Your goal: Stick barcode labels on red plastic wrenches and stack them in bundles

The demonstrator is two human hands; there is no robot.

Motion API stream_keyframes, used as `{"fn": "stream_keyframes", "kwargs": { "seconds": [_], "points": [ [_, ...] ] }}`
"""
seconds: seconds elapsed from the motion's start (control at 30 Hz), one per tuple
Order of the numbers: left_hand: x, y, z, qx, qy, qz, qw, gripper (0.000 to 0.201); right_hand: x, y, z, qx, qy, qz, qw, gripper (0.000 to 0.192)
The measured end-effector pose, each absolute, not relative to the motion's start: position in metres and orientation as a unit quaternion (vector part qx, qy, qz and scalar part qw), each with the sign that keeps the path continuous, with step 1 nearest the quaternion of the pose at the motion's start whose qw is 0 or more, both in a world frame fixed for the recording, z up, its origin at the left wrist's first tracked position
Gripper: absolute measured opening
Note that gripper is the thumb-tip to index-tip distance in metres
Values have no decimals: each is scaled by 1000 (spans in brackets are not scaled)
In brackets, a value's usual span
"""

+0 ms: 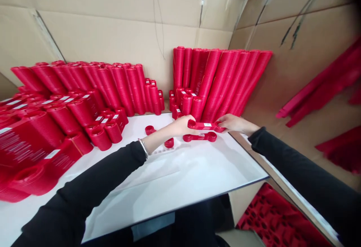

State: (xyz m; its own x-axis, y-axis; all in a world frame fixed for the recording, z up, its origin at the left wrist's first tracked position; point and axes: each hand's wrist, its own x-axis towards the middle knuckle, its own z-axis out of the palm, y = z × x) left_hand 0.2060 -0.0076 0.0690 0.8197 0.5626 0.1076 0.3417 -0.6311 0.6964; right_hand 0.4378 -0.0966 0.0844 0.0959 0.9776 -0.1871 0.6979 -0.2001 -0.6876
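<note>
Cardboard walls (113, 32) close in the scene behind and to the right of the hands. A white counter (180, 179) carries everything, its bare middle lying on the near side of the grip. Tall leaning stacks of red ribbed parts (225, 81) stand just beyond the grip, against the cardboard. A lower, wider bank of red stacks (84, 85) runs to the left of it, some pieces bearing small white labels. More red pieces (324, 85) lean on the cardboard well to the right, and a red moulded tray (270, 217) sits below the counter's edge.

Both black-sleeved arms reach forward. The left hand (180, 125) and the right hand (232, 122) each close their grip on one end of a red two-ring bar (204, 125), held level just above the counter; a white label shows at its middle. A second red bar (200, 138) lies flat on the counter just below the held one, and a small red piece (150, 129) lies to the left of the left hand. A bracelet (143, 146) circles the left wrist.
</note>
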Motion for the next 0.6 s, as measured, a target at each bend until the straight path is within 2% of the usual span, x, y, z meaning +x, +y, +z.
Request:
{"fn": "stream_keyframes", "kwargs": {
  "seconds": [0.07, 0.23, 0.37, 0.6],
  "points": [
    [213, -7, 63, 919, 252, 151, 263, 27, 443, -87, 78, -715, -600, 307, 184, 8],
    [219, -3, 54, 955, 239, 90, 152, 19, 444, -65, 70, -727, -626, 272, 69, 15],
    [222, 2, 52, 966, 234, 25, 112, 20, 438, -55, 66, -726, -636, 262, -6, 26],
    [229, 4, 48, 969, 227, -29, 90, 27, 429, -49, 64, -714, -640, 275, -72, 27]
  ]
}}
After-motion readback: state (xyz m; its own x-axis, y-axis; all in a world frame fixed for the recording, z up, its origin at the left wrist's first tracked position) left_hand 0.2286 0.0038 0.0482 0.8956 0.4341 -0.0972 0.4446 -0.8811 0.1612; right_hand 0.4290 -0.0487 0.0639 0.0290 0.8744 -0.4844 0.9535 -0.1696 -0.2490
